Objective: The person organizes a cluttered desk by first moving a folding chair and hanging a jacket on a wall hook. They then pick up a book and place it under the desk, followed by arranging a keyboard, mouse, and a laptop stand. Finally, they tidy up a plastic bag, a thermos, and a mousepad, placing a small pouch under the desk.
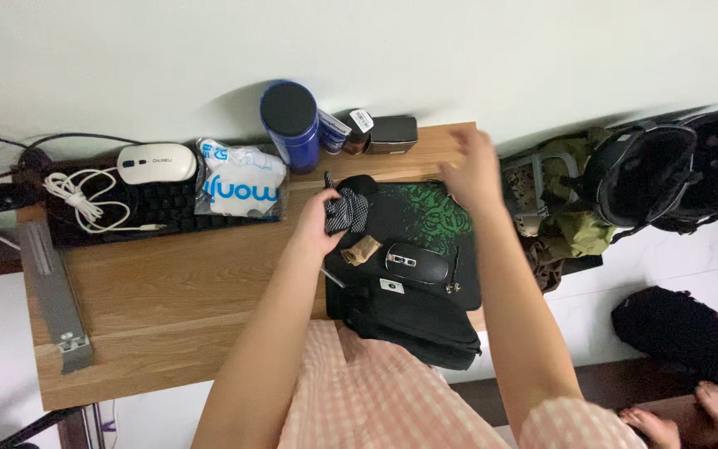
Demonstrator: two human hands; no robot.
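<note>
Seen from above: a wooden surface (168, 308) against a pale wall, two bare arms reaching across it. Landmark for everything here: the black mouse pad with the green pattern (421, 212).

Left hand (319, 223) at the pad's left edge, fingers closed on a small bundle of black-and-white patterned cloth (347, 212), pinched and lifted slightly off the pad. Right hand (474, 170) over the pad's far right corner, blurred; fingers seemingly loose and spread, nothing held as far as visible, though impossible to tell for certain.

On the pad, just nearer than the cloth: a small tan scrap (362, 249) and a black mouse (417, 263). At the pad's near edge, a black pouch (413, 324) hanging partly over the surface's rim.

Beyond the pad, against the wall: a blue bottle (291, 123) and a small dark box (392, 134). Left of the pad: a clear packet with blue print (241, 188), a black keyboard (139, 208) carrying a white mouse (156, 163) and a coiled white cable (83, 199). Right of the pad, off the surface: a black helmet (666, 170) on an olive bag (558, 216).

Judged by the layout: sorting barely underway. Only the cloth in hand; scrap, mouse and pouch untouched on or by the pad, remaining clutter unmoved.
</note>
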